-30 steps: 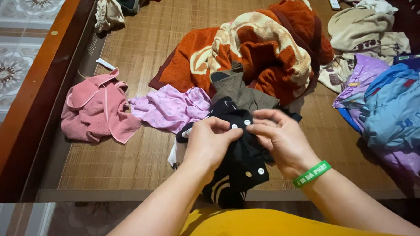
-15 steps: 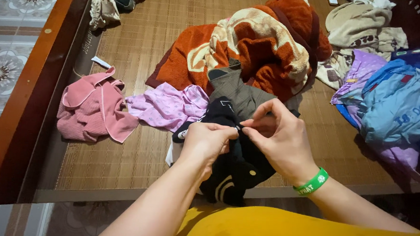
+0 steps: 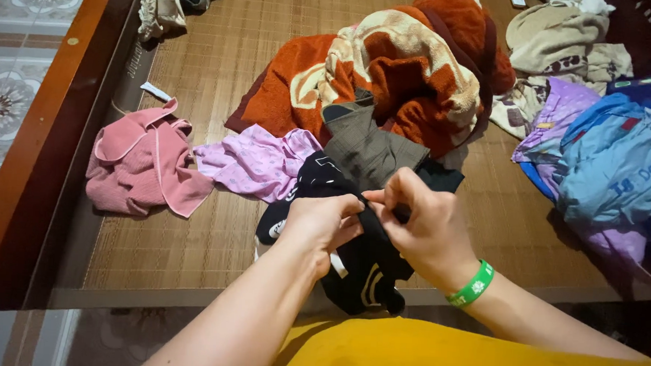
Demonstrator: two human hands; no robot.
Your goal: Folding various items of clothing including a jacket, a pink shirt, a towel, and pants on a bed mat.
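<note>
Since earlier: your hands close in and pinch the cloth tighter; other clothes stay put.
Left hand: grasping the black garment by a fold.
Right hand: fingers pinching the same fold, green wristband on the wrist.
Garment place: near edge of the woven mat, hanging over it.
Handling: light, soft, limp; likely best taken at a seam or hem.
Left to right: pink garment, lilac cloth, orange towel, blue clothes.
Room: wooden frame, tiled floor at left.
</note>
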